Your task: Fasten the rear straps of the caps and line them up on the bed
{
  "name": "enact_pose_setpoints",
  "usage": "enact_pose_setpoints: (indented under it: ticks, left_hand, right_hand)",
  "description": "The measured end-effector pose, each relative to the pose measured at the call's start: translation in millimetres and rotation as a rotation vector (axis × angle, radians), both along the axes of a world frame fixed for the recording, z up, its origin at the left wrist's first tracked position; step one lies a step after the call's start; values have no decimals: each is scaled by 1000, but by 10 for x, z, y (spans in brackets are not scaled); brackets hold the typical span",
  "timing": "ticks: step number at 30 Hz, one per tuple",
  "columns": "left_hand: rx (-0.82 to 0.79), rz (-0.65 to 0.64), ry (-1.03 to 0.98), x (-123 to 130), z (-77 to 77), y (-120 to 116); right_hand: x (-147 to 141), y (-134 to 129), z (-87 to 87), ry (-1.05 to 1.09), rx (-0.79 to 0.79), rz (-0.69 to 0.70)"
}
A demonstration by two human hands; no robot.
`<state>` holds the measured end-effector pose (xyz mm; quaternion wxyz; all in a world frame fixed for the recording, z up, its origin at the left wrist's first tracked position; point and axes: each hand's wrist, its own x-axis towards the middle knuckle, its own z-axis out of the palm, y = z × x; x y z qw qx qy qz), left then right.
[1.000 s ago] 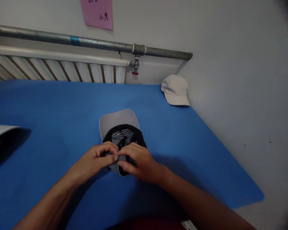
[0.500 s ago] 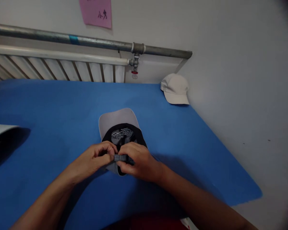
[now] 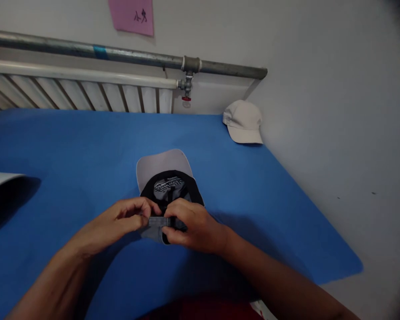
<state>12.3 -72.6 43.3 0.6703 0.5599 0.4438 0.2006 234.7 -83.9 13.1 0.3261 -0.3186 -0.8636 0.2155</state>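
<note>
Gray cap [image 3: 169, 187] w/ blk inner band [image 3: 195, 192], open side up, brim [image 3: 164, 165] away, strap [image 3: 158, 221] nearest, on blue sfc [image 3: 86, 146]

1. Pale walls [image 3: 336, 111] stand ahead and to my right.
2. A pink sheet [image 3: 130, 18] with handwriting hangs up ahead.
3. Below it a grey metal pipe [image 3: 136, 57], banded blue, runs across.
4. Under that sits a white radiator [image 3: 113, 98], a red-handled valve [image 3: 188, 84] at its right end.
5. There's a blue-topped table [image 3: 70, 146]; the light's rather dim.

Looks dim; throws soft shadows onto the blue counter [image 3: 70, 151] beside the grey cap [image 3: 166, 165]; fades to black at upper right.
</note>
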Motion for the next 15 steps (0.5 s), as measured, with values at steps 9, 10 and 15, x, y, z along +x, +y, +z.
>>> enact_pose_setpoints:
  ticks: [9, 10, 15]
  left_hand:
    - [65, -190, 156, 132, -67, -14]
    - [50, -189, 146, 133, -76, -14]
    - [104, -207, 99, 87, -102, -8]
  right_hand:
    - [17, 34, 52, -59, -71, 141]
    - [38, 38, 80, -72, -129, 124]
    - [132, 54, 179, -41, -469, 94]
